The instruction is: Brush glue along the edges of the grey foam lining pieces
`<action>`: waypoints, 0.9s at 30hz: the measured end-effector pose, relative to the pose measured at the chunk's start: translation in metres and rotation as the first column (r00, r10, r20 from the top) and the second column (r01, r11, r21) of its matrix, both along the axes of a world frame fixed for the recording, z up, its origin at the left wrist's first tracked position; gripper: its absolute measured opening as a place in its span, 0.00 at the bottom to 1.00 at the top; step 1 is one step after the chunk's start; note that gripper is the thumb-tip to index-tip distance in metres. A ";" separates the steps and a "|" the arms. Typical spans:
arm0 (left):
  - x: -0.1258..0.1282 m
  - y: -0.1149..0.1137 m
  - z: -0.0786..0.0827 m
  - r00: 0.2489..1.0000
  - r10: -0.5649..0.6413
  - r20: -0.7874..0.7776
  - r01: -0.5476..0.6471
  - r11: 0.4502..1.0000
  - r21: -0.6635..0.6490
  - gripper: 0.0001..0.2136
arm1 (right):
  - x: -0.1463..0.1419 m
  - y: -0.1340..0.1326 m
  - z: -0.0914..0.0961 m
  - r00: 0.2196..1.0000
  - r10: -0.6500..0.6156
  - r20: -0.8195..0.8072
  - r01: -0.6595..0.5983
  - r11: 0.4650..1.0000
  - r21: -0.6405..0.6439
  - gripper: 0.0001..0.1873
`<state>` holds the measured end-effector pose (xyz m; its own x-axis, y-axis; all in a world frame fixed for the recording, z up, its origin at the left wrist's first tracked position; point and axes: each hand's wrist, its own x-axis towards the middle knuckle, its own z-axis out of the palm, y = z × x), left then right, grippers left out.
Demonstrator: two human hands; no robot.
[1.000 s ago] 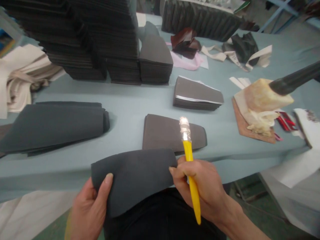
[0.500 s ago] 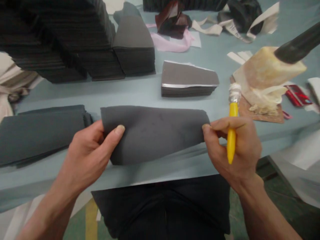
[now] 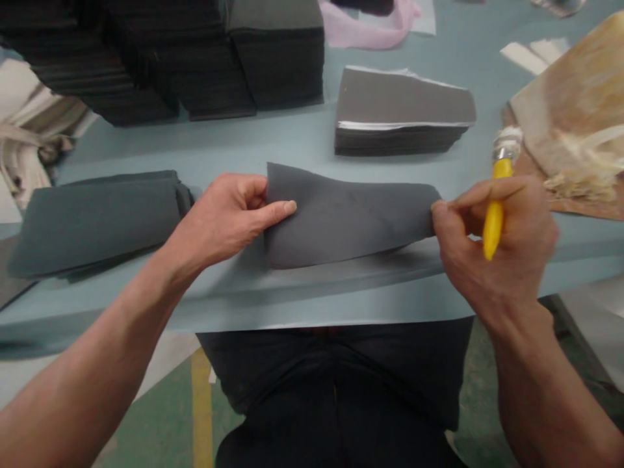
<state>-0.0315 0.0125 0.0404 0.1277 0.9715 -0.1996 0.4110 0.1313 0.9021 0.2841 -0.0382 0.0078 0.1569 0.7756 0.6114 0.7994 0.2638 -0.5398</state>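
Observation:
A tapered dark grey sheet piece (image 3: 351, 218) is held up between both hands, just above the table. At its wide end my left hand (image 3: 234, 218) pinches it, thumb on top and fingers behind. Thumb and forefinger of my right hand (image 3: 497, 240) grip the narrow end. That same hand also carries a yellow-handled brush (image 3: 494, 227) between its fingers, its pale-crusted tip pointing away from me. Beyond the piece lies a low stack of similar grey pieces (image 3: 404, 104) with a white layer near the top. Folded dark green-grey pieces (image 3: 102, 221) lie left of my left hand.
Tall stacks of dark pieces (image 3: 277, 65) stand at the back left. A glue-stained container (image 3: 580, 110) sits on a brown board at the right. Pink cloth (image 3: 370, 26) lies at the back, and pale cloth (image 3: 29, 143) at the far left. The table's front edge (image 3: 312, 325) runs before my lap.
Both hands have moved right in the picture with the grey piece, whose wide end now curves upward more. The view has shifted too, so the back of the table shows less.

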 end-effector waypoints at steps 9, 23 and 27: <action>0.001 -0.002 -0.002 0.955 -0.090 -0.281 0.139 0.977 0.161 0.21 | -0.004 0.003 -0.002 0.998 -0.055 -0.041 0.052 0.996 -0.079 0.13; 0.002 0.001 -0.014 0.955 -0.054 -0.291 0.094 0.987 0.127 0.21 | 0.002 0.007 -0.009 1.000 -0.029 -0.003 0.029 0.997 -0.077 0.13; 0.002 -0.001 -0.011 0.921 -0.085 -0.379 0.132 0.986 0.100 0.21 | 0.002 0.007 -0.013 0.999 -0.038 -0.022 0.036 0.995 -0.098 0.13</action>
<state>-0.0296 0.0115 0.0297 0.1730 0.9757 -0.1347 0.7256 -0.0338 0.6873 0.2861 -0.0312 -0.0050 0.2006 0.8249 0.5285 0.7940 0.1791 -0.5809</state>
